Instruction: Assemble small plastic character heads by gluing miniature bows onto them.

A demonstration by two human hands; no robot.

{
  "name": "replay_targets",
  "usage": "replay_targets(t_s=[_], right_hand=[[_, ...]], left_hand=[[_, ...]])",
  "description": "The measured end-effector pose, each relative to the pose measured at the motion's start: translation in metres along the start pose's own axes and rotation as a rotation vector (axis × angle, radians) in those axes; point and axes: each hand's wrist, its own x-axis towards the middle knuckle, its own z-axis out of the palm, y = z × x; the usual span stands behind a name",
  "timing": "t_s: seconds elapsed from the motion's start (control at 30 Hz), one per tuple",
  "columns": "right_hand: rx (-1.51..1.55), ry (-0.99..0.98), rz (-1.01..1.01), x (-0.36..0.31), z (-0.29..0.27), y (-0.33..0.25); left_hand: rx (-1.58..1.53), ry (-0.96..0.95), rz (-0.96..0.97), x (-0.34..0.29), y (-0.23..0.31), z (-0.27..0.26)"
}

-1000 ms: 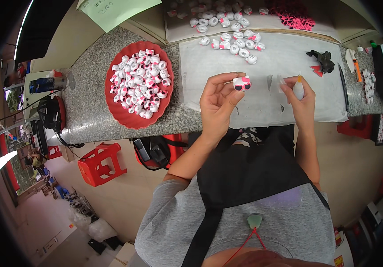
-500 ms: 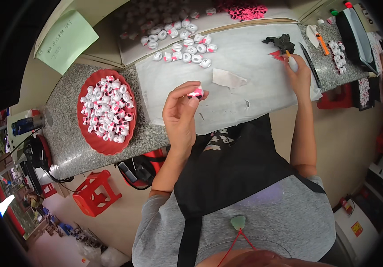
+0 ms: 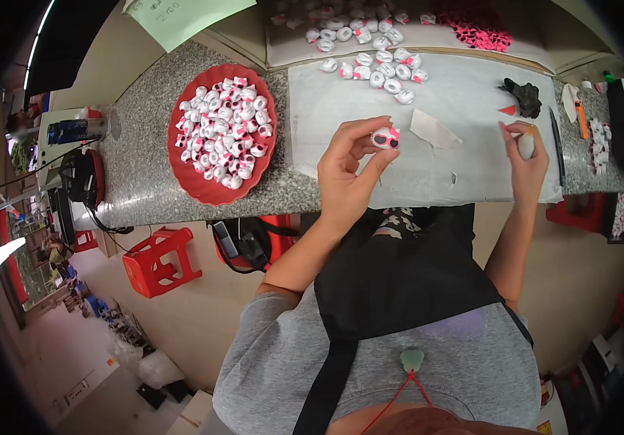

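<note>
White-and-pink figure (image 3: 386, 138) pinched in the left hand (image 3: 350, 172), small white bottle (image 3: 525, 148) in the right hand (image 3: 528, 165)

The figure sits between the left thumb and forefinger, whose tips close on it from either side, leaving only its own width between them; its pink glasses with dark lenses face up toward the view; the other left fingers curl loosely behind it, and the hand is raised over a white sheet (image 3: 464, 181).

The right fingers wrap the bottle, bent closely about its body, with its orange tip pointing away from the person; the bottle is small and partly covered here, so the exact placing of each fingertip on it seems uncertain; just beyond those fingertips lies a red piece (image 3: 508, 111), and past it, a crumpled black thing (image 3: 524, 98).

Between the two sets of fingers a torn white paper scrap (image 3: 434, 130) lies on the sheet, touched by neither; beyond the left fingertips a loose group of similar figures (image 3: 392, 75) is spread out, and farther off, ahead of both hands, is a heap of pink-and-black pieces (image 3: 482, 36); well to the left of the left fingers a red scalloped dish (image 3: 199, 190) holds a pile of figures on the speckled counter (image 3: 134, 163); to the right of the right fingers lie a dark slim stick (image 3: 557, 145) and, farther out, an orange-handled tool (image 3: 582, 119).
</note>
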Motion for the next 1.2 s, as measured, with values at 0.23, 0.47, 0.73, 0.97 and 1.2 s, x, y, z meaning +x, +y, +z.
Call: replay_targets(t_s=[0.23, 0.47, 0.73, 0.97, 1.2], right_hand=[[0.384, -0.298, -0.262, -0.023, 0.046, -0.081], [0.195, -0.265, -0.548, -0.014, 0.061, -0.085], [0.129, -0.227, -0.501, -0.013, 0.06, -0.089], [0.474, -0.306, -0.155, -0.029, 0.059, -0.097], [0.334, -0.229, -0.261, -0.032, 0.074, -0.105]], left_hand=[[0.088, -0.042, 0.094, 0.001, 0.001, 0.006], [0.229, -0.066, 0.125, 0.0, -0.001, 0.002], [0.145, -0.052, 0.137, -0.002, -0.004, 0.004], [0.249, 0.071, 0.353, -0.004, -0.015, 0.006], [0.425, 0.198, 0.509, -0.004, -0.013, 0.009]])
